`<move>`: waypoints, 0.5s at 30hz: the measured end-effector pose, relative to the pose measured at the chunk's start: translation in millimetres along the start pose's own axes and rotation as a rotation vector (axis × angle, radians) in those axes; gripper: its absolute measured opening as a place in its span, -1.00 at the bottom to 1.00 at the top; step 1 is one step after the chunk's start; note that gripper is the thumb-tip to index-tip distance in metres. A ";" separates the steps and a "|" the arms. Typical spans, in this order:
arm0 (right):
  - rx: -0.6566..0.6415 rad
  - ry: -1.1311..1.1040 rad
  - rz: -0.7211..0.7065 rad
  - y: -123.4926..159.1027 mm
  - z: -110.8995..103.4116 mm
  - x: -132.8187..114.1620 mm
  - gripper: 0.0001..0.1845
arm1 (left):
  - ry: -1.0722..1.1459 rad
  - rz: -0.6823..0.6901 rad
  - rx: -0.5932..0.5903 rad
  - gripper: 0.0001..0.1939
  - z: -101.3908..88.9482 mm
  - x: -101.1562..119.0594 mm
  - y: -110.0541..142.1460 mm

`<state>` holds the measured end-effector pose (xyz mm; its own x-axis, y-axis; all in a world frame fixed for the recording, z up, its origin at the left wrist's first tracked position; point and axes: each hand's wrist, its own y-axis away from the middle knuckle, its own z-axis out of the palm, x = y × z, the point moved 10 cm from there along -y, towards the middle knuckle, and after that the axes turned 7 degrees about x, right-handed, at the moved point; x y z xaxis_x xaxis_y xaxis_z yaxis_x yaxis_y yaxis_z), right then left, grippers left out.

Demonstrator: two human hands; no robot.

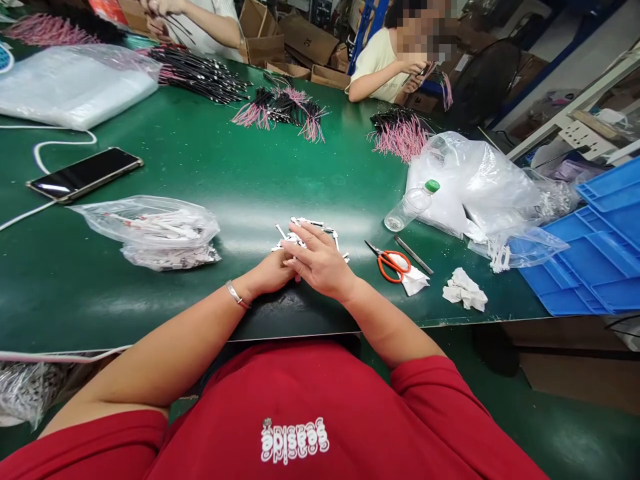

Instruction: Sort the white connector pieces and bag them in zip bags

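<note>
A small heap of white, stick-like plastic pieces, some with dark ends, lies on the green table close to its front edge. My right hand reaches over the heap with its fingers stretched out flat, covering part of it. Beside it my left hand rests at the heap's near left side; its fingers are mostly hidden under the right one. To the left sits a clear plastic bag filled with similar white pieces. Scissors with orange handles lie right of my right hand, partly over a white tissue.
Tweezers, a crumpled tissue and a green-capped bottle lie to the right, near clear bags and blue crates. A phone lies left. Pink-and-black wire bundles and two people at work are across the table.
</note>
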<state>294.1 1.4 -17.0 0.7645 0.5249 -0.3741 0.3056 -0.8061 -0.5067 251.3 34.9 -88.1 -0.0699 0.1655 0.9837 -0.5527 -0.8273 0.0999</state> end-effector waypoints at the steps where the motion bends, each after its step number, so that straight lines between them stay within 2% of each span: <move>1: 0.023 -0.006 0.012 -0.2 -2.9 1.9 -0.59 | -0.025 0.010 -0.008 -0.90 0.8 0.7 0.0; 4: 0.167 -0.150 0.166 2.1 -17.6 23.2 -0.53 | -0.038 0.010 -0.033 -0.77 1.8 0.3 -1.1; 6: 0.253 -0.333 0.404 10.9 -20.9 51.5 -0.50 | 0.120 -0.045 -0.006 -0.72 -1.7 -2.1 -1.9; 7: 0.244 -0.447 0.549 17.9 -14.5 65.1 -0.49 | 0.223 -0.071 0.014 -0.69 -3.6 -2.4 -1.8; 9: 0.080 -0.686 0.819 34.0 14.1 77.6 -0.48 | 0.391 -0.085 0.054 -0.67 -7.5 0.7 -0.5; 11: -0.177 -0.866 0.998 50.1 44.8 67.8 -0.52 | 0.453 -0.073 0.083 -0.70 -10.4 5.6 1.9; 13: -0.338 -0.956 1.060 59.0 60.5 52.0 -0.61 | 0.459 -0.075 0.105 -0.72 -11.9 7.6 4.1; 15: -0.371 -0.999 1.050 59.1 65.0 41.2 -0.67 | 0.469 -0.105 0.113 -0.73 -11.2 5.6 5.3</move>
<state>306.8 -6.9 -112.9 0.0747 -0.4808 -0.8736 0.1171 -0.8658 0.4865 238.7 37.5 -83.8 -0.3994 0.4534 0.7968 -0.4853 -0.8420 0.2358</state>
